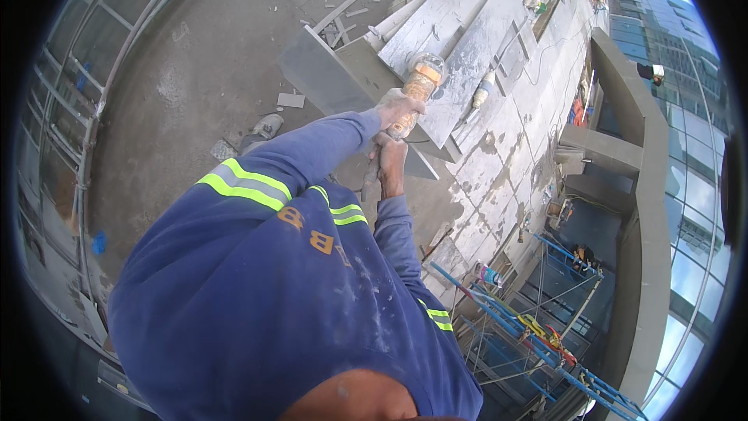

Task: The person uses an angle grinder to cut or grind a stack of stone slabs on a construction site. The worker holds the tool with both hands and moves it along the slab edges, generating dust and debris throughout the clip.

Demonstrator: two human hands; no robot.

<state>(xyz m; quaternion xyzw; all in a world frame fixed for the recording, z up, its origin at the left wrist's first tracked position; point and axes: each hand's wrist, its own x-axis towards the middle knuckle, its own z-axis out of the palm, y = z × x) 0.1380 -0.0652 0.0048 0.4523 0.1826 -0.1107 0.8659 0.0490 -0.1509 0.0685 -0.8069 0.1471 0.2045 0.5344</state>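
Note:
Both my arms reach forward in dusty blue sleeves to a dust-covered orange angle grinder [419,87]. My left hand [399,107] is closed around the middle of its body. Just behind it, my right hand [390,157] is closed at the rear end of the grinder, by a dark cord. The grinder's head lies over the edge of a long grey panel [467,54]; its disc cannot be made out. A second power tool [484,90], pale and dusty, lies on the panels to the right of the grinder.
Grey panel pieces [323,70] stand below the work, with narrow offcuts [340,31] behind. A small offcut [291,100] lies on the floor near my shoe [267,125]. Blue scaffolding [538,335] stands at right, metal railings [86,117] at left. Cords cross the dusty tiles.

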